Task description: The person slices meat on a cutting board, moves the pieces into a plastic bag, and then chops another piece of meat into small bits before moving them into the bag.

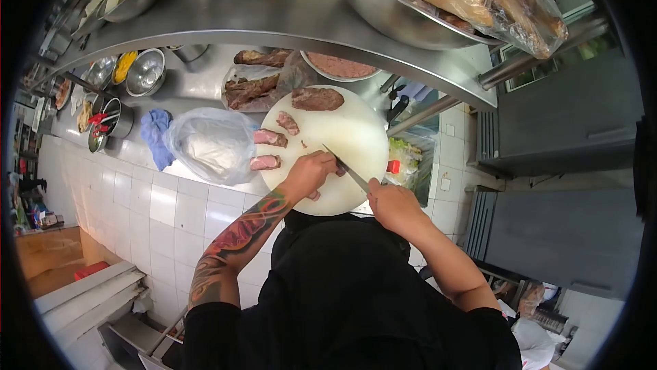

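A round white cutting board (359, 120) lies in front of me. My right hand (391, 204) is wrapped round the handle of a knife (352, 177), whose blade points up and left over the board. Close to the blade, my left hand (311, 173) has its fingers bent down on a piece of meat that is mostly hidden under them. Cut meat pieces (271, 138) with pink insides sit along the board's left side, one more (287, 122) a little above. A larger browned piece of meat (317, 99) rests near the board's top edge.
Left of the board are a plastic bag (211, 145) of white contents and a blue cloth (156, 138). Behind it are bagged browned meat (252, 91) and a bowl of minced meat (341, 65). A metal shelf (287, 17) overhangs the counter, holding large bowls.
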The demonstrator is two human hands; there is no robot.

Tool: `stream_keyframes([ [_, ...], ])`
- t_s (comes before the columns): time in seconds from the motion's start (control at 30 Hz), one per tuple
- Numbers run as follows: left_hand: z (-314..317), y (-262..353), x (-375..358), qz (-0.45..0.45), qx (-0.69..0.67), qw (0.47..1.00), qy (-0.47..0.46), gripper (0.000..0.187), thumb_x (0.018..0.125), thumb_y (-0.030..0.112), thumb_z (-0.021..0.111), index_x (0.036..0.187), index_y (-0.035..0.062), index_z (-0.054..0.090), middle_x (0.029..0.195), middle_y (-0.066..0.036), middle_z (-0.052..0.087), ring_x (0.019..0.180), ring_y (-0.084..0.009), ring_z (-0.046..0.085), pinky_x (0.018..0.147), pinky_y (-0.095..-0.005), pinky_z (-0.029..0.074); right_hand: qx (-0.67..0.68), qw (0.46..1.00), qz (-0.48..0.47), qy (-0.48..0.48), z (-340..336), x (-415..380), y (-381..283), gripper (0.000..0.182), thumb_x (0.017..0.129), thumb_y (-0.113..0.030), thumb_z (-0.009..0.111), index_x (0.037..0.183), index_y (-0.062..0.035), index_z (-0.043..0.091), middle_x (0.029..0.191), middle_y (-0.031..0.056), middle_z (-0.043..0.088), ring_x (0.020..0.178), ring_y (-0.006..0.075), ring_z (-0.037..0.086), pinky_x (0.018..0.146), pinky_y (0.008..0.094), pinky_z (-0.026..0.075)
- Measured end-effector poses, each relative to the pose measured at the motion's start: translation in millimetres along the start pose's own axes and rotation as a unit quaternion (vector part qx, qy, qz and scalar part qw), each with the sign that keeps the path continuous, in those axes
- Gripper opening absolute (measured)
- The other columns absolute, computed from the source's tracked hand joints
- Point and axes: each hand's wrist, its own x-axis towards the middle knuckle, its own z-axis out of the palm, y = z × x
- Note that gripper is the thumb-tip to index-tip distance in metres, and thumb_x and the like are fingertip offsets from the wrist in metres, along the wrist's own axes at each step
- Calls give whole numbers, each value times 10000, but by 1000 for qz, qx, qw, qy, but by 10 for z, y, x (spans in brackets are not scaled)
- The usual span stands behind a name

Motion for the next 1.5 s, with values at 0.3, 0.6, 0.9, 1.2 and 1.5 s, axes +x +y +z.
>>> stream_keyframes([
  [0.3, 63, -95, -17, -2, -21, 1000, 4, 166, 843, 25, 712, 958, 87, 814, 1074, -42, 761, 1013, -270, 749, 848, -410, 640, 14, 1000, 22, -8, 183, 261, 13, 203, 1067, -192, 534, 1136, -5, 573, 888, 255, 762, 859, 475, 762, 765, 608, 575],
  [0.6, 13, -41, -53, -13, -28, 999, 13, 201, 842, 12, 707, 983, 101, 818, 1064, -36, 762, 983, -275, 759, 829, -415, 645, 33, 997, 55, -47, 198, 323, -18, 226, 1072, -203, 535, 1177, -8, 583, 942, 257, 768, 928, 474, 763, 827, 596, 579],
  [0.9, 117, -114, -76, -33, -17, 999, -11, 212, 853, 18, 703, 993, 114, 829, 1080, -30, 754, 971, -265, 761, 830, -416, 648, 61, 993, 79, -69, 193, 425, -17, 247, 1087, -237, 563, 1189, -13, 591, 966, 249, 768, 967, 473, 757, 863, 593, 574],
  [1.2, 129, -99, -85, -15, -17, 1000, 15, 238, 832, 10, 693, 992, 118, 834, 1068, -52, 740, 971, -257, 755, 844, -410, 650, 65, 991, 60, -97, -105, 178, 15, 274, 1107, -286, 579, 1172, -21, 599, 933, 225, 763, 904, 460, 753, 826, 596, 571],
  [1.5, 71, -80, -50, -31, -4, 999, -10, 234, 836, -17, 702, 992, 107, 825, 1065, -31, 741, 957, -258, 761, 828, -400, 651, 178, 974, 99, -97, 26, 274, 61, 267, 1109, -296, 576, 1120, -29, 581, 779, 214, 727, 772, 445, 737, 738, 582, 564],
])
